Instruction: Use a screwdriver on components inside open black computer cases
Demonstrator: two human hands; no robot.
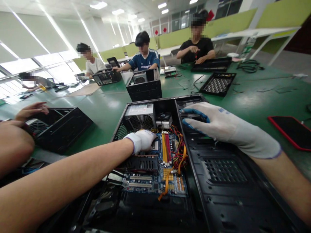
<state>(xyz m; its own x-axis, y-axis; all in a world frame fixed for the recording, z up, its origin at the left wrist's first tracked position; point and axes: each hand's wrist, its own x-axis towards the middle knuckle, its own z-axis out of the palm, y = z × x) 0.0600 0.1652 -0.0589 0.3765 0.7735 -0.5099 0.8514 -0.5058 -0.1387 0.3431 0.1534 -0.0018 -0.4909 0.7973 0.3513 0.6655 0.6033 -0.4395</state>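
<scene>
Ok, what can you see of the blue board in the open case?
The board is a blue circuit board lying inside the black case. It carries yellow and red slots, with pale slots at the near end. A black vented part covers some of it; an orange cable lies across its near part. The gloved left hand hides its far-left area; whether the fingers touch it, I can't tell. Its fixings aren't clear either.
</scene>
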